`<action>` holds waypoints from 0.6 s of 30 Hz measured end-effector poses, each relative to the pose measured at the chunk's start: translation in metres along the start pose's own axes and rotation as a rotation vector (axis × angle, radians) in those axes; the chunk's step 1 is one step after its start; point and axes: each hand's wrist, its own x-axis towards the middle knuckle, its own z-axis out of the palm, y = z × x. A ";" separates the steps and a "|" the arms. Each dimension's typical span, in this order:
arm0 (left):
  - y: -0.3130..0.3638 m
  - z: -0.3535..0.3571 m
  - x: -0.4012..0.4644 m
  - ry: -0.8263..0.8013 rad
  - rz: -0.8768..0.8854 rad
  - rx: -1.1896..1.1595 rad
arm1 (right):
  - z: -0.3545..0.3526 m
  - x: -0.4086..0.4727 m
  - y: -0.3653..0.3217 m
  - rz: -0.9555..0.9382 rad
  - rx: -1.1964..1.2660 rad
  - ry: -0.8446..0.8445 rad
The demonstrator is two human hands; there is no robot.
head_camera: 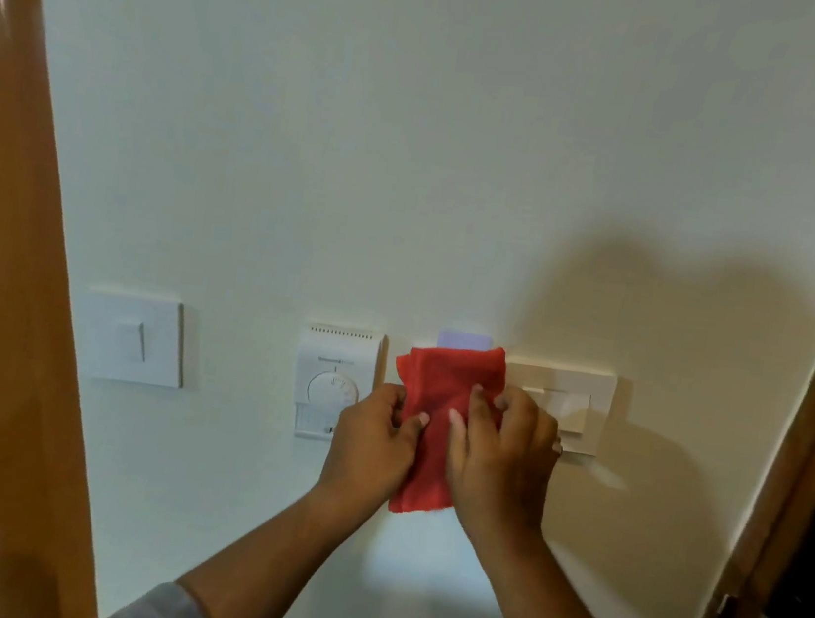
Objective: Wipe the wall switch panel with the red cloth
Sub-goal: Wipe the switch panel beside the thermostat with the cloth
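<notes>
Both hands closed on red cloth (440,401): left hand (370,441) pinches its left edge, right hand (500,458) its right. Step: folding, I judge. Switch panel (563,407) just beyond right fingers (478,406); next, press pad flat there

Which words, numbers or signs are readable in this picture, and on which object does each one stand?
Nothing can be read with certainty.
Thermostat: a printed line above the dial, too blurred to read.
Thermostat dial: scale marks, too small to read.
Left switch and right switch panel: no text visible.
</notes>
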 end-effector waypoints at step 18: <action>0.050 -0.123 0.125 0.409 0.520 0.911 | 0.055 0.017 0.014 -0.554 -0.091 -0.083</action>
